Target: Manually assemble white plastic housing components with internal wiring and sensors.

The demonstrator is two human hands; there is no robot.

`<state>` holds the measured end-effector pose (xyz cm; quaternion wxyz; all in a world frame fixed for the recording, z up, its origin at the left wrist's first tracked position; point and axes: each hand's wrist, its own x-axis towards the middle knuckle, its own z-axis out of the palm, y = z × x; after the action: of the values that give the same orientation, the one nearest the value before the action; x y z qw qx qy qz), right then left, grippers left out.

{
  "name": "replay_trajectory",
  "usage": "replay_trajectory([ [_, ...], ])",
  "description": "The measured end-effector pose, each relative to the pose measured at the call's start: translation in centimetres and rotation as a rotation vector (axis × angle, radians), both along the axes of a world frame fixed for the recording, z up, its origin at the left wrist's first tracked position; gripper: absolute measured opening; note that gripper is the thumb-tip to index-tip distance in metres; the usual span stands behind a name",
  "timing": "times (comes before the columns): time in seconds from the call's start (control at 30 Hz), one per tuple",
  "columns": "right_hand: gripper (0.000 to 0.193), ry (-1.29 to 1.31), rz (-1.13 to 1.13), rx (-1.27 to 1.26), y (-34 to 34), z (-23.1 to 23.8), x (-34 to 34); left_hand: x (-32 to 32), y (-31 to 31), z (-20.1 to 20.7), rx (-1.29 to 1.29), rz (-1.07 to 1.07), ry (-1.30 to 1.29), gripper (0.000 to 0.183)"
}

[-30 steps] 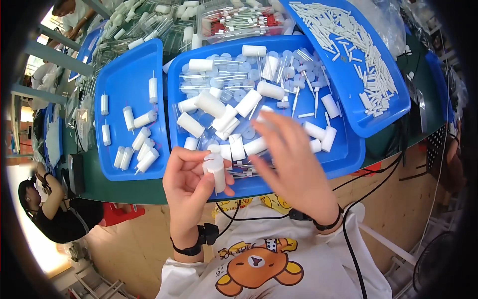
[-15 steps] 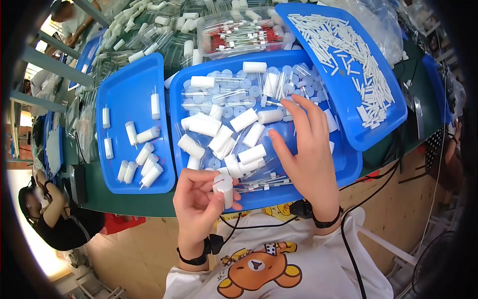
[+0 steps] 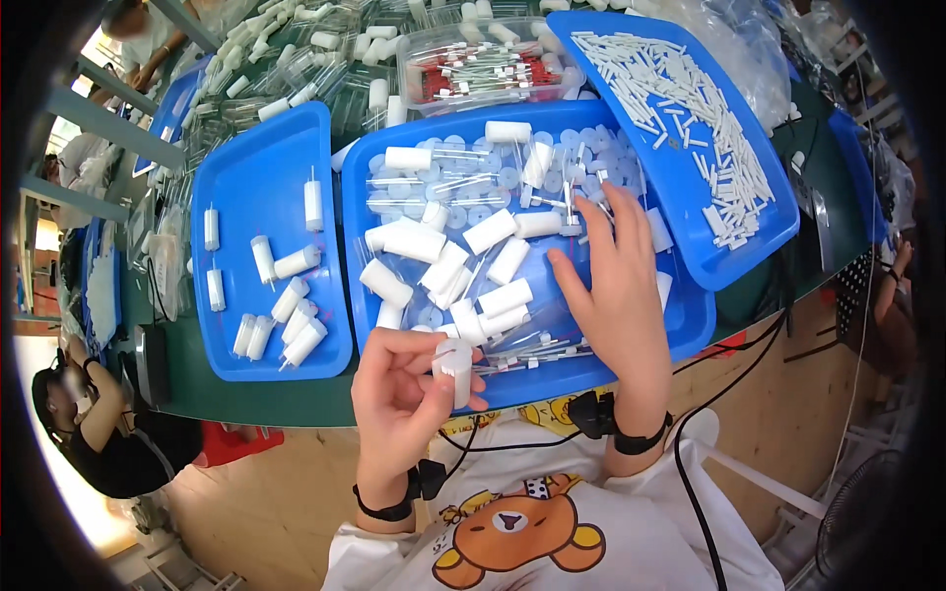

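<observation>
The right hand (image 3: pixel 623 295) reaches over the middle blue tray (image 3: pixel 562 379), and the nearest thing to it is a thin rod (image 3: pixel 569 204) with a small white collar, which lies just left of the index fingertip and beyond the thumb. The rod's long axis runs away from the person, roughly in line with the right forearm, and the left hand is well apart from it. Whether the index finger touches the rod or only hovers beside it, I cannot tell. The right fingers are spread, thumb and index finger well parted, nothing visibly gripped between them, palm turned down and to the left, wrist above the tray's near edge. The left hand (image 3: pixel 402 392) stands lower, at the tray's near left corner, its fingers pinching a white cylinder (image 3: pixel 453 372) between thumb and fingertips; the cylinder is close to upright, round end up, with a thin dark line across that end. Loose white cylinders (image 3: pixel 507 261) lie at various angles between the two hands.
</observation>
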<state>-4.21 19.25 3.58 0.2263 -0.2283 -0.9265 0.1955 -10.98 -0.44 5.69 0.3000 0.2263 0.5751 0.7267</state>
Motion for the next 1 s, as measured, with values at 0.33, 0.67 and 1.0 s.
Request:
replay_trajectory([
  [0.33, 0.039, -0.1, 0.247, -0.223, -1.8, 3.7, 3.3, 0.3, -0.8, -0.4, 0.066, 0.003, 0.0, 0.023],
  [0.67, 0.045, -0.149, -0.026, 0.101, 1.5, 1.2, -0.4, 0.3, -0.9, -0.4, 0.077, 0.001, -0.035, 0.025],
  [1.0, 0.049, -0.154, -0.05, 0.024, 1.0, 0.2, -1.2, -0.2, -1.1, -0.3, 0.091, -0.064, -0.046, 0.027],
])
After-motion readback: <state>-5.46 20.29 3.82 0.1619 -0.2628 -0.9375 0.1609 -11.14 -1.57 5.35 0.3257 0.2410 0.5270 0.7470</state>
